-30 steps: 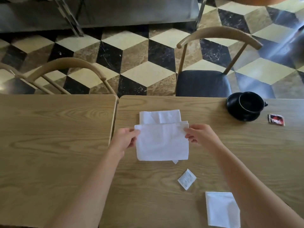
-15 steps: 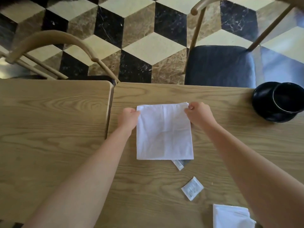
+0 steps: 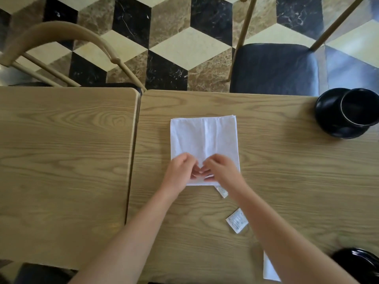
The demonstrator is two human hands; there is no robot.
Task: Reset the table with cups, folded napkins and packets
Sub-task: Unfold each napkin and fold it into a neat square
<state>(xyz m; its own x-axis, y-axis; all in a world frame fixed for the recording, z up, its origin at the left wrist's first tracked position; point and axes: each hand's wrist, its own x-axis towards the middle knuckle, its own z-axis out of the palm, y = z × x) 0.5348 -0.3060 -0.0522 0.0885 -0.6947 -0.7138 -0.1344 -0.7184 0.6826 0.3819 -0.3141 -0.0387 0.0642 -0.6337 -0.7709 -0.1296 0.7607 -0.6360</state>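
A white folded napkin [image 3: 205,138] lies flat on the right wooden table [image 3: 287,160]. My left hand [image 3: 179,171] and my right hand [image 3: 224,171] sit side by side on its near edge. Their fingers are curled, the fingertips meet at the middle, and they pinch the napkin there. A small white packet [image 3: 222,191] pokes out from under the napkin's near right corner. A second white packet [image 3: 236,220] lies loose nearer to me. Another folded napkin [image 3: 269,269] shows beside my right forearm. A black cup [image 3: 361,107] stands on a black saucer [image 3: 328,113] at the far right.
A second wooden table [image 3: 61,160] abuts on the left, with a narrow gap between the two. Two chairs stand at the far side, one with a curved wooden back [image 3: 61,35], one with a dark seat [image 3: 272,68]. Another black dish [image 3: 356,263] is at the near right edge.
Both hands let go of the napkin's far corners and came back to its near edge, meeting in the middle. The napkin now lies flat and folded. The camera has tilted further down.
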